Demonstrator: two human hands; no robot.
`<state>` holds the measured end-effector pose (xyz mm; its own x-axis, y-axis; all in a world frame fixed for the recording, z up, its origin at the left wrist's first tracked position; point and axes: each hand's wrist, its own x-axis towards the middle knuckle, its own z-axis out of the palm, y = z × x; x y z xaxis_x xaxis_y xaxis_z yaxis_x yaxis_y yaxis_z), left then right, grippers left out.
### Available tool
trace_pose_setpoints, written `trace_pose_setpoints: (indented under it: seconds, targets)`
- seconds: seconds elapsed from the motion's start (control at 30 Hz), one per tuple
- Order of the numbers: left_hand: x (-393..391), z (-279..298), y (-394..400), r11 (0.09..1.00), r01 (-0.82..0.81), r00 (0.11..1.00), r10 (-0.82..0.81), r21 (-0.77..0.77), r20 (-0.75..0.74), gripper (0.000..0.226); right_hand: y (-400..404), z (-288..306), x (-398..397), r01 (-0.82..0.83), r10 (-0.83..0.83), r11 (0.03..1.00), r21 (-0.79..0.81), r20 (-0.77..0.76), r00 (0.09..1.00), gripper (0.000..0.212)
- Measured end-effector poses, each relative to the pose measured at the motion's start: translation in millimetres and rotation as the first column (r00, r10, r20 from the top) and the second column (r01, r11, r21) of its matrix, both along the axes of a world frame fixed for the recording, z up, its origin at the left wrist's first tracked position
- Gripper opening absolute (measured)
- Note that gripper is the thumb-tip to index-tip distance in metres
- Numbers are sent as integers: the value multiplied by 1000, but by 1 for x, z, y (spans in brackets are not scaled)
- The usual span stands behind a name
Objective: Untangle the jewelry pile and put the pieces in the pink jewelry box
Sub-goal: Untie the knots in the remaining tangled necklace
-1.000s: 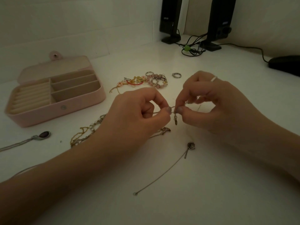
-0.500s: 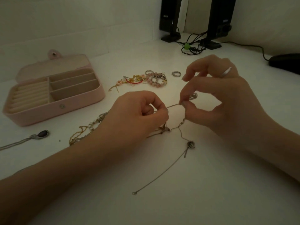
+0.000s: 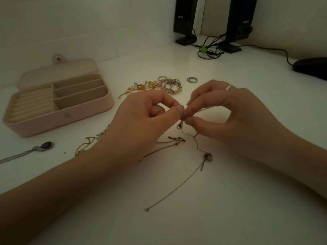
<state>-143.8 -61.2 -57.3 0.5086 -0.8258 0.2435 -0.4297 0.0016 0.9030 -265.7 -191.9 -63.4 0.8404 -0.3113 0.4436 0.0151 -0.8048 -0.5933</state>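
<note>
My left hand [image 3: 141,121] and my right hand [image 3: 230,117] meet at the fingertips above the table, both pinching a thin silver chain near its clasp [image 3: 180,125]. The chain runs down to a small round pendant [image 3: 208,157] lying on the table and on to a loop end [image 3: 145,209]. A gold chain [image 3: 169,141] lies under my left hand. The pink jewelry box [image 3: 58,117] stands open at the left, its compartments bare. A pile of beaded bracelets and rings [image 3: 159,85] lies beyond my hands.
A necklace with a dark oval stone [image 3: 46,145] lies at the left below the box. A loose ring [image 3: 192,79] sits behind my right hand. Two black speakers [image 3: 185,20] with tangled cables [image 3: 208,50] stand at the back; a dark mouse [image 3: 311,67] is far right.
My right hand, which had pulled up and away with the chain, has come back down so its fingertips touch those of my left hand again. The pendant stays on the table.
</note>
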Motion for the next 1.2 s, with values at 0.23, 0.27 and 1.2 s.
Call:
trace_pose_setpoints:
  seconds: [0.23, 0.27, 1.2]
  targets:
    - [-1, 0, -1, 1000, 8, 1000, -8, -18, -1, 14, 0, 0, 1, 2, 0, 997, 72, -19, 1000, 9]
    - [-1, -1, -1, 1000, 7, 1000, -7, -17, -4, 14, 1, 0, 1, 1, 0, 997, 75, -22, 1000, 10]
    - [-1, -3, -1, 1000, -8, 998, 9, -24, 67, 16, 3, 2, 3, -13, 30, 969, 247, -64, 997, 5]
